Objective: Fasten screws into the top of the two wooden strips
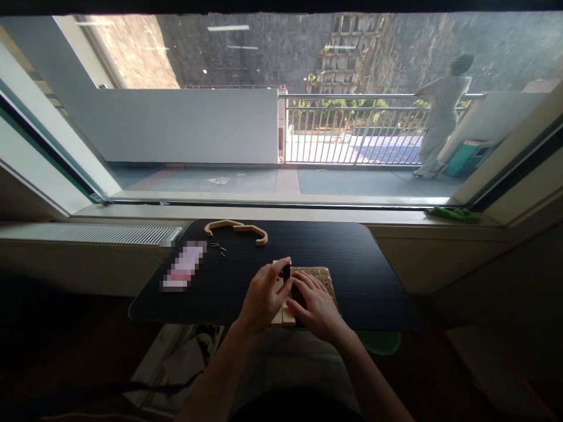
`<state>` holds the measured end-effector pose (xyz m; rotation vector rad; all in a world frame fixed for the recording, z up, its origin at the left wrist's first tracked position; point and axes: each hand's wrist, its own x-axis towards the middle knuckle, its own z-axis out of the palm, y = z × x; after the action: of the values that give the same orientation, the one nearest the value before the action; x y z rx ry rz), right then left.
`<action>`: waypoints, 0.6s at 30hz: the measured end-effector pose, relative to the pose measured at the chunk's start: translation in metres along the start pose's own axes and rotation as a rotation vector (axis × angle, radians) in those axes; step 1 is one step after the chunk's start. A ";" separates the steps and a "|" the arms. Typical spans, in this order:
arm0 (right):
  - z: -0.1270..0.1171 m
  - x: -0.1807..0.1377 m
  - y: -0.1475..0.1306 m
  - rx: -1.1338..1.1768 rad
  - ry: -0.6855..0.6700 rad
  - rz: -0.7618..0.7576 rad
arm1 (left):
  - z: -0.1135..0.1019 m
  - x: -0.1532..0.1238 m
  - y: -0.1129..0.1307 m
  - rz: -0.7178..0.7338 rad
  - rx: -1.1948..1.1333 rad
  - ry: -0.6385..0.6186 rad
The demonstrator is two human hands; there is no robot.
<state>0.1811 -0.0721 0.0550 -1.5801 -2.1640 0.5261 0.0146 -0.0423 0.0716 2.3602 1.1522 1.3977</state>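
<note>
My left hand (264, 294) pinches a small dark upright piece (286, 272) between thumb and fingers, too shadowed to make out its kind. It is held over pale wooden strips (288, 317) at the table's near edge. My right hand (320, 309) lies with fingers stretched out over the strips and a brown woven-looking block (323, 275), its thumb close to the left hand. Part of the strips and the block is hidden under both hands.
On the black table (369, 275) lie two curved wooden pieces (255, 230), several small screw-like bits (217, 246) and a blurred-out flat item (185, 266). A radiator (109, 234) stands left, below the window. Behind the glass, a person (442, 117) leans on a railing.
</note>
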 end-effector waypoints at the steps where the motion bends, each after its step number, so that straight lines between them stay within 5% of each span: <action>1: 0.000 0.000 0.000 0.000 0.003 -0.001 | 0.000 0.000 0.000 -0.001 -0.004 -0.008; 18: 0.003 -0.001 0.003 0.016 0.042 -0.017 | 0.001 -0.004 0.001 -0.037 0.075 -0.039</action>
<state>0.1817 -0.0720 0.0507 -1.5497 -2.1348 0.4996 0.0146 -0.0456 0.0688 2.3926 1.2517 1.3128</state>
